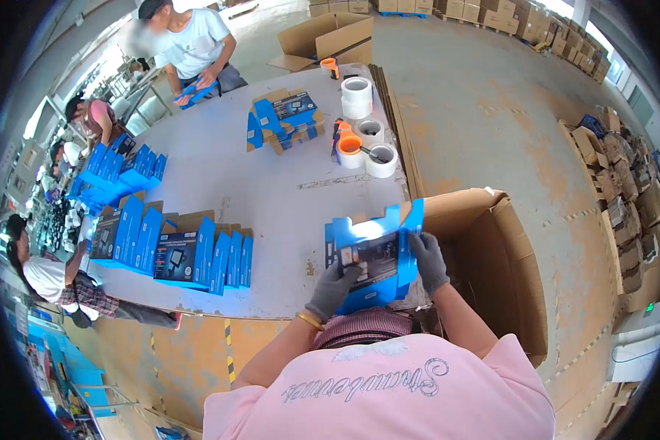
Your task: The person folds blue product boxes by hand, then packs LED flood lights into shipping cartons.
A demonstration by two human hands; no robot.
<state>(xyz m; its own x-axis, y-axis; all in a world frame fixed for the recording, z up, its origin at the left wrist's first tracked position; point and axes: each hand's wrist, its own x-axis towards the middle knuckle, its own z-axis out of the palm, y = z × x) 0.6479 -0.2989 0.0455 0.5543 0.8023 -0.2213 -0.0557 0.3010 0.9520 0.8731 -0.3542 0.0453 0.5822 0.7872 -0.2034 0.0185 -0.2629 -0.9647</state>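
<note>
Between my gloved hands is a blue printed cardboard box (378, 262), held at the table's near edge with its flaps standing out. My left hand (335, 287), in a grey glove, grips its left side with the thumb across the printed panel. At the upper right side, my right hand (428, 262) has its fingers closed on a blue flap. Whether anything is inside the box cannot be seen. Beside my right arm stands a large open brown carton (513, 268).
On the white table (271, 198) stand rows of blue boxes (214, 257) at left, more flattened blue boxes (284, 117) farther back, and tape rolls (356, 97) with orange tape dispensers (350, 144) at right. A co-worker (198, 48) holds blue card across the table; others work at left.
</note>
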